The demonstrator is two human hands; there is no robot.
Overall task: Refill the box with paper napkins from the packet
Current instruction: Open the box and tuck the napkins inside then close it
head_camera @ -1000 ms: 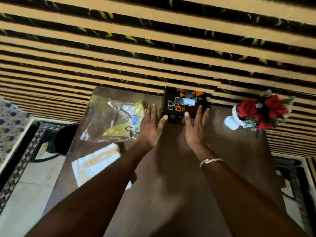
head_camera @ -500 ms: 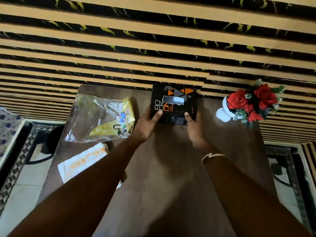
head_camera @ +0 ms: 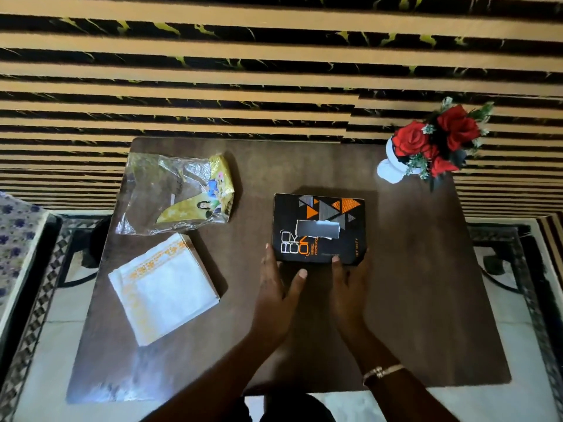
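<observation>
Box pulled nearer, 2 hands at its near edge

The black box (head_camera: 318, 228) has come from the far edge of the table (head_camera: 426, 284) to the middle, so it is now within easy reach for refilling. The left hand (head_camera: 278, 295) and right hand (head_camera: 347, 287) touch its near side with loose, spread fingers, gripping nothing firmly. I cannot tell what its top slot holds. The packet (head_camera: 179, 194), far left, looks nearly empty; a napkin stack (head_camera: 164, 287) lies just near it.
</observation>
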